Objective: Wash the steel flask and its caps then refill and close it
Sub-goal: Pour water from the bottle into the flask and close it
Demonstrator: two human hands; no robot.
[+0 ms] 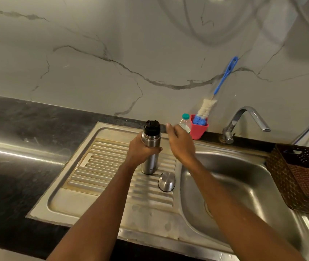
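Note:
The steel flask [150, 161] stands upright on the ribbed drainboard [112, 166], with its black inner cap [151, 127] on top. My left hand [140, 149] is wrapped around the flask's middle. The steel outer cap [166, 181] lies mouth down on the drainboard just right of the flask's base. My right hand [181, 142] hovers beside the flask's top on its right, fingers apart, holding nothing.
The sink basin [234, 185] lies to the right, with the tap [244, 121] behind it. A red holder [199, 129] with a blue bottle brush [223, 80] and a small green-capped bottle [185, 119] stand by the wall. A brown basket [300, 178] sits at the right.

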